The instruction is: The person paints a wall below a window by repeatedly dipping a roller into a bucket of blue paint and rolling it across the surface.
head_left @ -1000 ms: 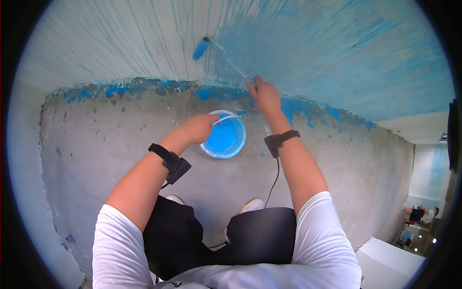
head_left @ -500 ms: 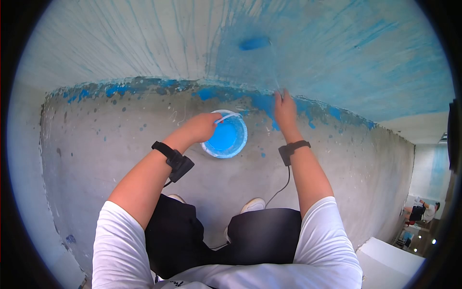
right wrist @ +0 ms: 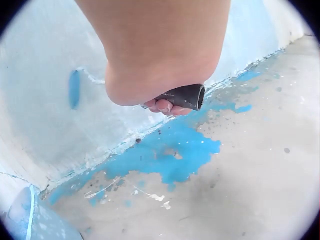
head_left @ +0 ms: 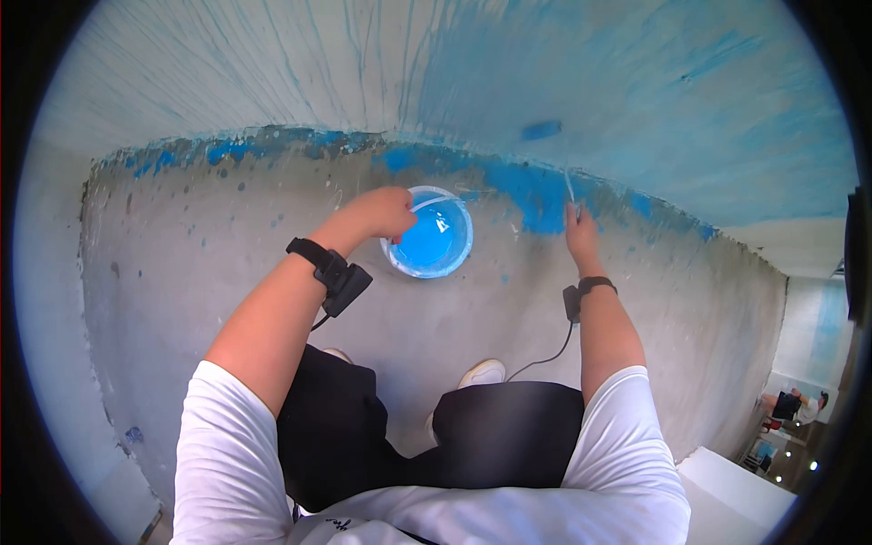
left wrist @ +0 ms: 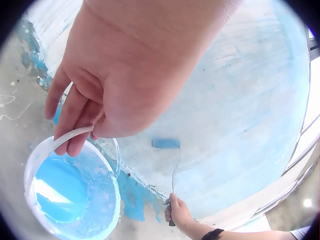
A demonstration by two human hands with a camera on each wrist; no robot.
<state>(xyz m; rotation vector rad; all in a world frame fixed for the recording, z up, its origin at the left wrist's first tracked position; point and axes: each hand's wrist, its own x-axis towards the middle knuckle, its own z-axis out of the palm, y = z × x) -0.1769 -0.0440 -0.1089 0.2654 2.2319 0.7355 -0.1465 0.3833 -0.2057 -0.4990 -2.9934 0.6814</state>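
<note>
My left hand (head_left: 386,213) grips the thin white handle (left wrist: 70,134) of a paint-smeared bucket (left wrist: 111,200), fingers hooked under it. Light blue paint (head_left: 425,238) lies inside, with glare on its surface. To the right, my right hand (head_left: 582,240) holds a paint roller by its dark hollow grip (right wrist: 189,96), fingers wrapped round it. The blue roller sleeve (head_left: 542,130) is against the lower wall, joined to the grip by a thin wire frame (left wrist: 174,172). In the right wrist view, only part of the bucket shows at the lower left corner.
The wall (head_left: 300,64) ahead carries blue drips on the left and a blue coat on the right. Blue splashes (right wrist: 175,150) run along the wall's foot on the concrete floor (head_left: 227,272). Another person (head_left: 797,406) appears far right. A cable (head_left: 545,360) hangs from my right wrist.
The roller has moved right across the wall, then down towards its foot. My right hand has shifted right and closer to me with it. The left hand still holds the bucket handle.
</note>
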